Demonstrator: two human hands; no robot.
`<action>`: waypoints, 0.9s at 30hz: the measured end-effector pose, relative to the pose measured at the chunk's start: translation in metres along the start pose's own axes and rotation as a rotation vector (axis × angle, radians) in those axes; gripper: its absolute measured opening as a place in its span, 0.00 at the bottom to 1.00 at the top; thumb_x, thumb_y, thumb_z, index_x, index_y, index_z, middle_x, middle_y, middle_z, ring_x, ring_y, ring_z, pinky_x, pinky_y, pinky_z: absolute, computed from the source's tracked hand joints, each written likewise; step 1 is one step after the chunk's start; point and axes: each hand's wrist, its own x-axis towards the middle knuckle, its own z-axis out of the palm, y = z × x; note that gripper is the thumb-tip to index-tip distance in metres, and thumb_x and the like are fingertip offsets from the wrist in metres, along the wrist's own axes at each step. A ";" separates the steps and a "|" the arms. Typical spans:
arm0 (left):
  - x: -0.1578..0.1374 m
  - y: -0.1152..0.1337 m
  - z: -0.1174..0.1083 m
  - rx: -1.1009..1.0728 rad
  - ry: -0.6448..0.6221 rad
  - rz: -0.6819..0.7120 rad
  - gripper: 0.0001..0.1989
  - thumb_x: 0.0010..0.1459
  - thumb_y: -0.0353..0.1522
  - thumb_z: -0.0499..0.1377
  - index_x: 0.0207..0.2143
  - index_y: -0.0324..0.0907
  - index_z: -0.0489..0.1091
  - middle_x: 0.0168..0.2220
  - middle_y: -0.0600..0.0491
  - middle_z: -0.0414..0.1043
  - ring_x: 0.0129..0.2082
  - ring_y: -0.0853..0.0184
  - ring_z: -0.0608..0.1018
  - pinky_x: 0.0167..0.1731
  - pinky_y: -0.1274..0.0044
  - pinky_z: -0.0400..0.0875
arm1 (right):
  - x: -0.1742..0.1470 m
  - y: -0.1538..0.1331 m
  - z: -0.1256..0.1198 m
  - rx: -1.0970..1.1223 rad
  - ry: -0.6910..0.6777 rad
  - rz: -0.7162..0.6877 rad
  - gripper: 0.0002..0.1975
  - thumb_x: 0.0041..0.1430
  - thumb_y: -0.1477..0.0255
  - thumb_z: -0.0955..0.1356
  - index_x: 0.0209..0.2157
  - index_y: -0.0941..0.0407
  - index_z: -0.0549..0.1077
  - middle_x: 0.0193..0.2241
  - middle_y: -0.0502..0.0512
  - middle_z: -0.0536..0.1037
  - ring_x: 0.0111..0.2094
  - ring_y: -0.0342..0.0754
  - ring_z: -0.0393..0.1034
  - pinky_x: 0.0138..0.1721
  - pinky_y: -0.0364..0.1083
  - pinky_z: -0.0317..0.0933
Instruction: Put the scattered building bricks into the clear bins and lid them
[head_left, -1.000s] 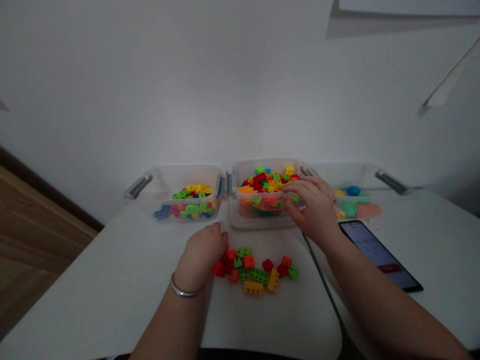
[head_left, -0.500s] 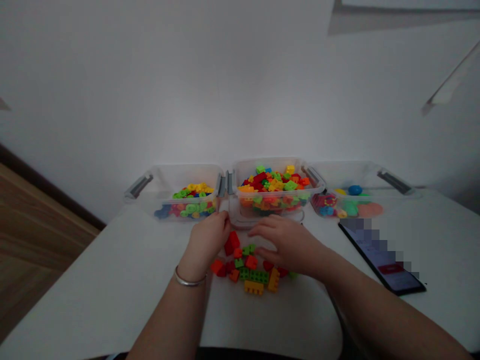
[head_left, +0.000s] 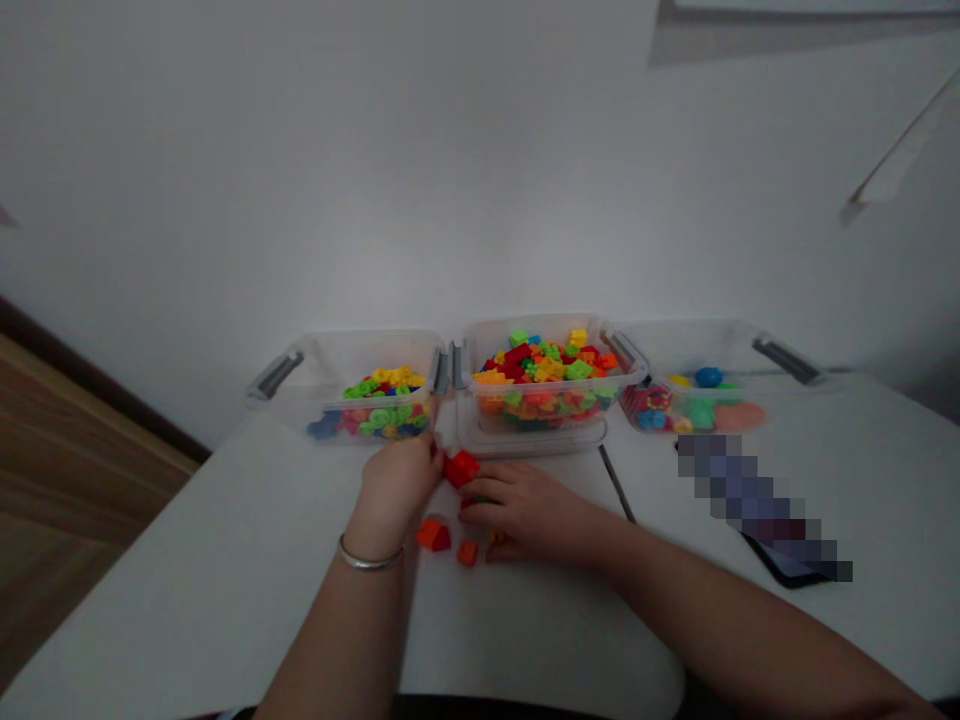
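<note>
My left hand (head_left: 397, 495), wearing a silver bangle, has its fingers curled together beside a red block (head_left: 463, 468); whether they pinch anything is hidden. My right hand (head_left: 544, 512) lies low over the toy building blocks with its fingers apart, cupped around a cluster of them. Parts of a green block (head_left: 481, 499) and a yellow block (head_left: 496, 537) peek out between those fingers; the rest of the cluster is covered. Below the left hand are an orange-red block (head_left: 433, 535) and a small orange block (head_left: 467, 552) on the table.
Behind the hands, a clear bin (head_left: 551, 388) heaped with blocks stands on a clear lid (head_left: 532, 440). A left bin (head_left: 319, 392) holds colourful pieces; a right bin (head_left: 750, 345) holds assorted toys. A phone (head_left: 787, 570) lies at right. The wall rises behind.
My right hand has moved left and down across the blocks, and most of the spread-out ones are now gathered under it. My left hand has shifted slightly left and down.
</note>
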 end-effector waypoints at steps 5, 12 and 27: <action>-0.002 0.001 -0.004 -0.025 0.023 -0.023 0.17 0.67 0.36 0.45 0.42 0.41 0.73 0.40 0.43 0.80 0.41 0.59 0.82 0.38 0.73 0.71 | -0.001 -0.006 -0.002 -0.109 0.092 -0.037 0.13 0.67 0.67 0.64 0.50 0.53 0.73 0.50 0.56 0.77 0.52 0.49 0.67 0.53 0.51 0.59; -0.005 0.005 -0.013 -0.104 0.085 -0.044 0.15 0.66 0.37 0.47 0.43 0.42 0.72 0.42 0.45 0.79 0.42 0.59 0.81 0.37 0.74 0.70 | 0.000 -0.024 0.008 -0.161 -0.007 -0.209 0.17 0.70 0.73 0.59 0.55 0.54 0.70 0.64 0.51 0.64 0.64 0.48 0.55 0.62 0.51 0.52; 0.005 0.005 -0.001 -0.293 0.052 0.113 0.14 0.64 0.36 0.50 0.42 0.41 0.73 0.43 0.46 0.78 0.41 0.63 0.79 0.39 0.77 0.69 | -0.010 -0.012 -0.064 0.233 -0.279 0.362 0.11 0.60 0.64 0.68 0.40 0.56 0.77 0.38 0.56 0.78 0.37 0.49 0.73 0.37 0.46 0.64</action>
